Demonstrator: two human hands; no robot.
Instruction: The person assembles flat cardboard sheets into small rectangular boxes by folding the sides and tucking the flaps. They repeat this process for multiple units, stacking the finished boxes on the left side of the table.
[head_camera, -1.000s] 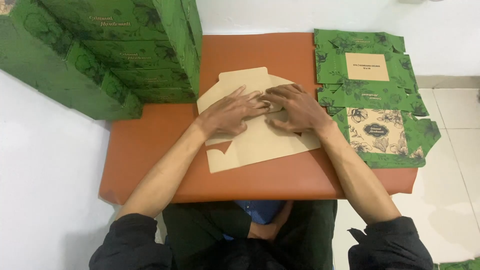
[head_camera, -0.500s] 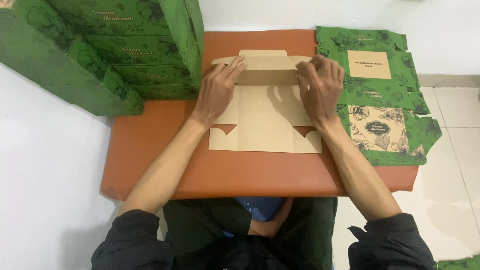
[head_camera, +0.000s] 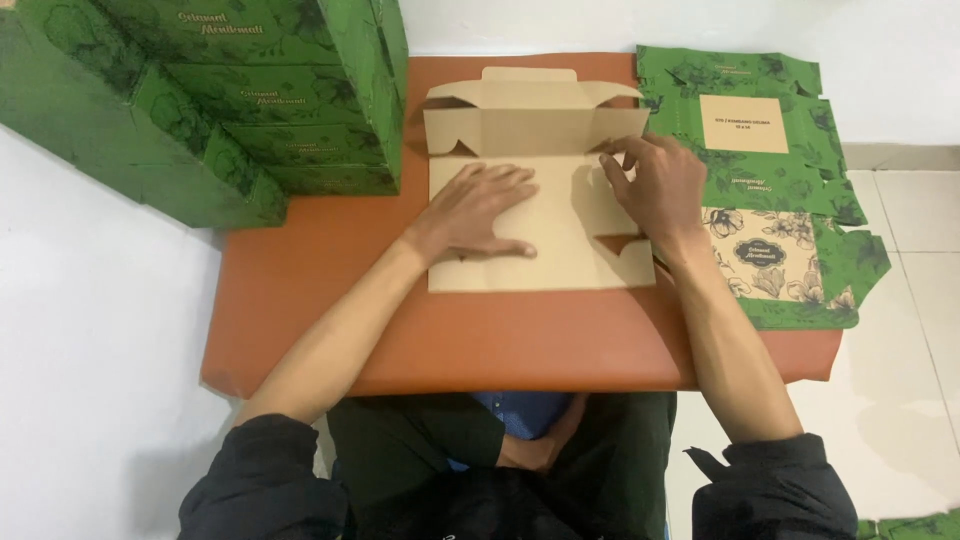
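**Cardboard blank under both hands**

Cardboard box blank (head_camera: 545, 190) lies plain side up on the orange table (head_camera: 300, 290), its far panel folded upright. The left hand (head_camera: 480, 210) presses flat on it, fingers spread. The right hand (head_camera: 655, 185) rests on the right part, fingertips curled at the fold. Green folded boxes (head_camera: 220, 100) are stacked to the left; flat green printed blanks (head_camera: 770, 190) lie to the right.

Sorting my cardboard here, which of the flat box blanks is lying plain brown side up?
The blank under both hands, mid-table; the flat stack to its right shows green floral print.
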